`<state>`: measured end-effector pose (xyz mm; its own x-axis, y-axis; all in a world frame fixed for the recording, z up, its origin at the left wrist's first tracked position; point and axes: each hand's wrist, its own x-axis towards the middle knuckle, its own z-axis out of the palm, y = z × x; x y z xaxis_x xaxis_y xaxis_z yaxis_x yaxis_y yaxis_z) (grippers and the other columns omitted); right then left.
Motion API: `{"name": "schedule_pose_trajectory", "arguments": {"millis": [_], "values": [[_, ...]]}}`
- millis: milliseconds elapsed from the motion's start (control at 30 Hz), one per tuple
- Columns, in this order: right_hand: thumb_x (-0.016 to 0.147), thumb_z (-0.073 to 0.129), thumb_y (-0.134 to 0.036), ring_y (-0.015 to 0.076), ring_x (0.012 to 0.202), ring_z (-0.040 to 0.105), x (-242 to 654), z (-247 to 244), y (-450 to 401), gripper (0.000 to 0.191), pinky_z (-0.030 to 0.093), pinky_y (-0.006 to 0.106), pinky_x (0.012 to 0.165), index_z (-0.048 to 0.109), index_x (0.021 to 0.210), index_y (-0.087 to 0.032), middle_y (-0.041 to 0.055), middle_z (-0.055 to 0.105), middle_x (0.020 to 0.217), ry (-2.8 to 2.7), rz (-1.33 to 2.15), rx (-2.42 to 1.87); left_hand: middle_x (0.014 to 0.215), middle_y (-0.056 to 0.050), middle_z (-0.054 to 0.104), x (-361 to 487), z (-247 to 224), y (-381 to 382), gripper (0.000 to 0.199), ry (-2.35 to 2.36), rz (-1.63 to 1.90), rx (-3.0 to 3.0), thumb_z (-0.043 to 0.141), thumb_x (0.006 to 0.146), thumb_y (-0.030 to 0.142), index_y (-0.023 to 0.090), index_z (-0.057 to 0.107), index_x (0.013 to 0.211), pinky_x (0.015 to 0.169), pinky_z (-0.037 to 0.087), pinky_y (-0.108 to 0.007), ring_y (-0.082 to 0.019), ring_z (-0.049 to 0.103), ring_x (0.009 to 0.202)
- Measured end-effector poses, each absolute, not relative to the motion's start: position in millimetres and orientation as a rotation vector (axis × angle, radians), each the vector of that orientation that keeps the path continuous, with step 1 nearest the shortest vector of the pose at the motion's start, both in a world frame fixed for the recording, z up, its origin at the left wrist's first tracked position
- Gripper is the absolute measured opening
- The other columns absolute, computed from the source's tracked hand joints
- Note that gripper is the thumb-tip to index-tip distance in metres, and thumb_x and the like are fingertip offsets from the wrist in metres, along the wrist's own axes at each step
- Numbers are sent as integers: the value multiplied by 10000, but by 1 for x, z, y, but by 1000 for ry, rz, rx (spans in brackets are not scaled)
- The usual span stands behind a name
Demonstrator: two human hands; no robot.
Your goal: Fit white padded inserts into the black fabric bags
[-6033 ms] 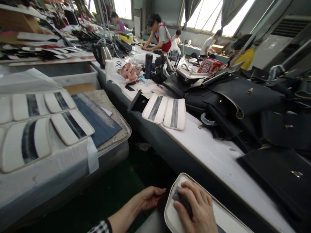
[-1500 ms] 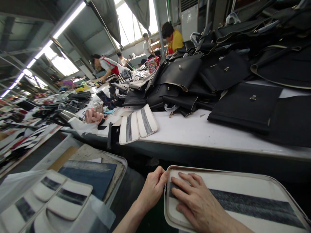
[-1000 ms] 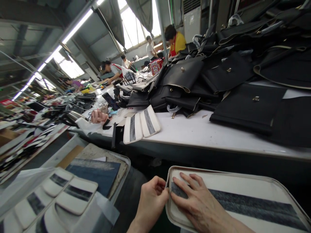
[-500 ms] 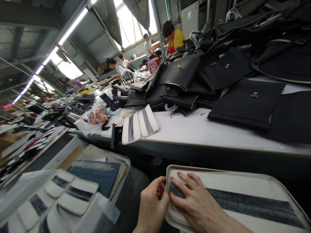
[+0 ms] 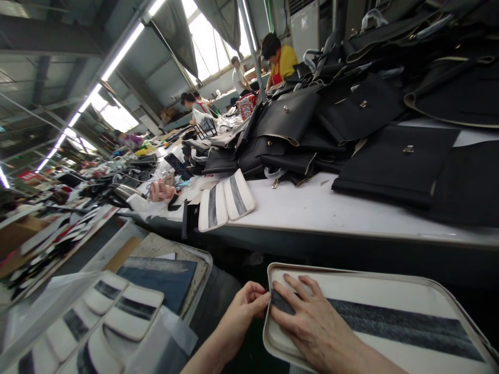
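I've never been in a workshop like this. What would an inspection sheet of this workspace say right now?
Surface: white-topped workbench beyond the person's hands.
Work in hand: striped padded panel, white with a grey band and a piped edge.
Hands: left hand pinches the panel's edge; right hand lies flat on it.
Clutter: black leather bags heaped on the bench; pink desk fan; more striped panels at left.
Cables: nothing seen.
Surroundings: co-worker in a yellow shirt; curtained windows.
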<state>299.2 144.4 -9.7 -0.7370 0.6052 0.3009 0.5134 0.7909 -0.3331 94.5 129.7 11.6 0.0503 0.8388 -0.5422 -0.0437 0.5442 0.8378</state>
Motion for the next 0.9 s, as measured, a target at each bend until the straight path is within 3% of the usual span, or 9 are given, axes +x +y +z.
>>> {"name": "schedule_pose_trajectory", "arguments": {"millis": [633,900], "values": [[990,436,-358,319,1324,376,298,-2,146,225,230,536,1048,535,1189,-325,30,472,1428,-2580,479,-894,736,38,535,84,10,148,441,1199,614,613,848,669,342,167,471,817,639,364,-236,-81,509,642],[857,539,-189,316,1317,397,301,-4,153,409,277,513,1034,537,1247,-311,56,484,1425,-2590,427,-846,770,39,487,88,-6,135,423,1182,722,655,757,764,450,192,431,839,664,337,-228,-99,470,718]]}}
